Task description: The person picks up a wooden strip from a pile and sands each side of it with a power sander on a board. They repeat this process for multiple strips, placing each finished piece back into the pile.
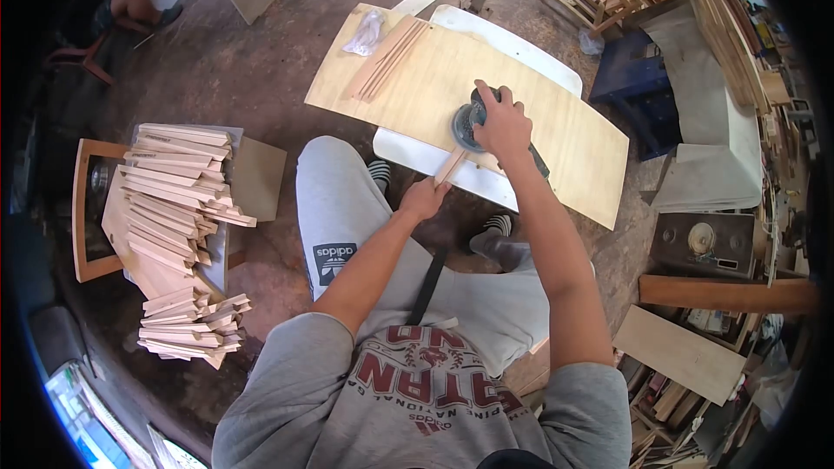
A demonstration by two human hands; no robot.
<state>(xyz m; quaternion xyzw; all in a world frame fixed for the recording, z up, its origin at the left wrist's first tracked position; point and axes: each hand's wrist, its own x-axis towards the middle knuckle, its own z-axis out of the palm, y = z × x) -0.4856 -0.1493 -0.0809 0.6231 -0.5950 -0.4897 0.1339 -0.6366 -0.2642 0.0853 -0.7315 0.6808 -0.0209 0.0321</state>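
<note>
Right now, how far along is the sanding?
Underway; exact progress unclear. Possibly done: the loose strips lying on the board, but their finish is too small to judge. In hand: one held strip, in the left hand's grip, its far end at the sander under the right hand. Probably left: the big stacks off to the left, unless those are the finished ones.
</note>
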